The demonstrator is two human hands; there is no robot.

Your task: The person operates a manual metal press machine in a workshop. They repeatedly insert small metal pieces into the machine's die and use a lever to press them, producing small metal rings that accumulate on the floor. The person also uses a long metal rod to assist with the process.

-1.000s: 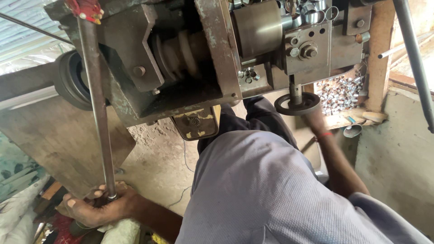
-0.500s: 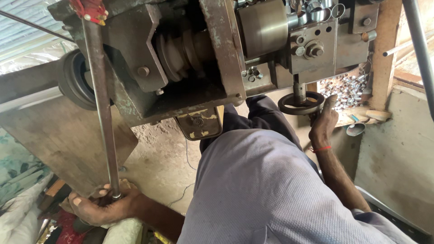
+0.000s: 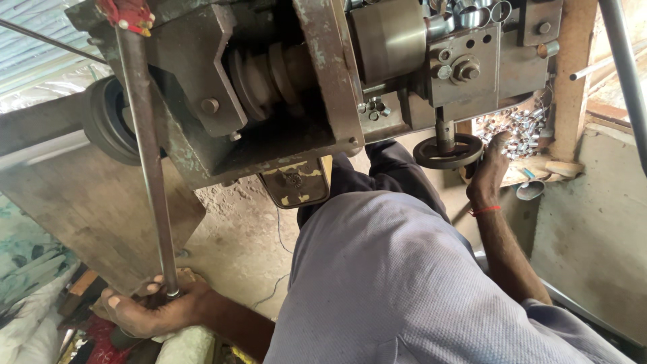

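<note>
Right hand has reached past the handwheel; left hand grips the lever.

The shirt hid the person's lap and the floor beneath. The machine was cut off by the top edge, and the small metal rings were too small to distinguish. The left hand covered the lower end of the long lever rod.

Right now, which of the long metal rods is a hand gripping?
The rusty upright rod on the left, its lower end in the left hand. The thin rod top left and the grey bar far right are untouched.
</note>
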